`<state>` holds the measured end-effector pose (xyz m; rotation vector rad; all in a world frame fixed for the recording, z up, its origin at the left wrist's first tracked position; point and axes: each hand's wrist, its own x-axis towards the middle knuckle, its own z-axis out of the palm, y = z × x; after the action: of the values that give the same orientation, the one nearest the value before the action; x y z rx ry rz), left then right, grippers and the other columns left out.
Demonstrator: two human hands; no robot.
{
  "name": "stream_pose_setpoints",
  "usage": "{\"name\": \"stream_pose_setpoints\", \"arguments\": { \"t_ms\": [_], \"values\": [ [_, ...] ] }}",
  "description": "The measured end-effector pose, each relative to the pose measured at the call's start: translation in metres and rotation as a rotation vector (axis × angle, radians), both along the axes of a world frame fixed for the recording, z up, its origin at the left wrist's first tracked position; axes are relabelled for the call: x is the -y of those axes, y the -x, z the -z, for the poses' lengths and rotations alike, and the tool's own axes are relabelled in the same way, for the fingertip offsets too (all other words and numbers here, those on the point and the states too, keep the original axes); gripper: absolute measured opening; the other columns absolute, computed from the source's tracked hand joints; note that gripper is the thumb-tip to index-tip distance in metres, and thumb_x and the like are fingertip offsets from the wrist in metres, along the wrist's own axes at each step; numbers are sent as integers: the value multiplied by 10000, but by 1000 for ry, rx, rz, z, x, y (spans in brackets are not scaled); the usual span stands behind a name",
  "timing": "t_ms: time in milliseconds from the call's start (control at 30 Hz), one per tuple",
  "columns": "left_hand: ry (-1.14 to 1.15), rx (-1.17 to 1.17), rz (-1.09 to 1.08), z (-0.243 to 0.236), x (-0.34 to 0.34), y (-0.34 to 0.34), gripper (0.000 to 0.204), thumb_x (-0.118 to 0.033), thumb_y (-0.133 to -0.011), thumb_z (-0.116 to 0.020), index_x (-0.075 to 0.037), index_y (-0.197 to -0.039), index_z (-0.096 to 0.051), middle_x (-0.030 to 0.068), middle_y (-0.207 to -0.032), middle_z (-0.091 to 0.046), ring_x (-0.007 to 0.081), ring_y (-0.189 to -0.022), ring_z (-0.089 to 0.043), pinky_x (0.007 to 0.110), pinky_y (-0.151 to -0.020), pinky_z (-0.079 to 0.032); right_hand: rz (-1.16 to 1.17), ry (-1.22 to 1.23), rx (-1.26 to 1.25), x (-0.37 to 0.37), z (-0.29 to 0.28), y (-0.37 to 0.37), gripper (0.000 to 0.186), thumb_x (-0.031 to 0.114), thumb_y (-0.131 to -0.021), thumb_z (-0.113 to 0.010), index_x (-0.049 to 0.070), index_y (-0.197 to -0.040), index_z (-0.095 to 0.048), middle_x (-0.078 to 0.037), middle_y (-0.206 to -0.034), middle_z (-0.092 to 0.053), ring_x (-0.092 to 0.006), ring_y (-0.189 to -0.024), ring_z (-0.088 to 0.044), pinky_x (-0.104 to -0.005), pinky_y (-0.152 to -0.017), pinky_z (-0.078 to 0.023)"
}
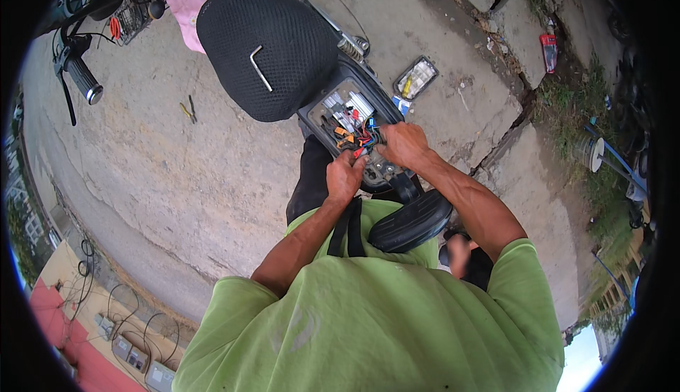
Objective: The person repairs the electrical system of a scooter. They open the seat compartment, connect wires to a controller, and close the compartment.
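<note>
An open compartment (pixel 310 123) of an electric scooter holds a silver finned box (pixel 361 106) and a tangle of coloured wires and connectors (pixel 346 133), some orange, red and blue. My left hand (pixel 344 176) is at the compartment's near left, fingers pinched on wiring by a red connector (pixel 359 151). My right hand (pixel 404 144) reaches in from the right with bent fingers closed among the wires; what exactly it grips is hidden. Behind the compartment is a black mesh-covered seat (pixel 262 38) with an L-shaped hex key (pixel 261 71) lying on it.
Pliers (pixel 188 110) lie on the concrete at left, near a handlebar grip (pixel 83 77). A small tray (pixel 415 77) and a red object (pixel 549 53) are at upper right. A black padded piece (pixel 407 225) is against my body. Cracked paving and weeds (pixel 559 109) run along the right.
</note>
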<state>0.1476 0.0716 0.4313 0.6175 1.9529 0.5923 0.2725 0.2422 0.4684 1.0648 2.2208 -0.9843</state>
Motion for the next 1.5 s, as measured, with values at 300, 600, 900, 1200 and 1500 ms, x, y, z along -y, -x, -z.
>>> {"name": "stream_pose_setpoints", "arguments": {
  "t_ms": [300, 600, 900, 1200, 1500],
  "values": [
    [-26, 338, -17, -13, 8, 29, 288, -211, -918, -764, -11, -1121, -722, 120, -878, -769, 211, -707, -721, 356, -684, -570, 8, -16, 34, 1, 5, 7, 294, 310, -863, -749, 37, -973, -748, -222, -899, -757, -395, -894, -747, -493, -847, -566],
    [5, -138, 348, -24, 4, 9, 272, -246, -891, -755, -113, -1125, -714, 182, -951, -737, 388, -900, -715, 473, -775, -572, 61, -38, 27, 2, 12, 4, 267, 289, -860, -730, 34, -940, -729, -231, -868, -743, -422, -862, -733, -525, -798, -569],
    [-178, 457, -266, -3, 37, 32, 142, -66, -1024, -626, 10, -1135, -671, 45, -947, -737, 107, -709, -643, 272, -668, -526, 57, -2, 20, -3, 6, 4, 276, 284, -850, -739, 22, -937, -717, -236, -871, -741, -421, -866, -732, -523, -806, -569],
    [-174, 521, -319, -2, 43, 42, 126, -68, -1034, -625, 0, -1117, -693, 47, -971, -733, 106, -741, -672, 267, -681, -530, -58, 5, -19, 4, -8, 6, 530, 380, -766, -819, 1, -1086, -634, -229, -875, -748, -412, -881, -744, -514, -803, -577],
    [-195, 598, -446, -1, 29, 45, 139, -87, -1041, -621, -3, -1141, -666, 96, -1051, -758, 136, -788, -707, 269, -706, -545, -131, 9, -71, 5, 0, 21, 490, 375, -803, -829, 14, -1072, -634, -236, -899, -747, -408, -870, -745, -506, -772, -572]
  ]
}}
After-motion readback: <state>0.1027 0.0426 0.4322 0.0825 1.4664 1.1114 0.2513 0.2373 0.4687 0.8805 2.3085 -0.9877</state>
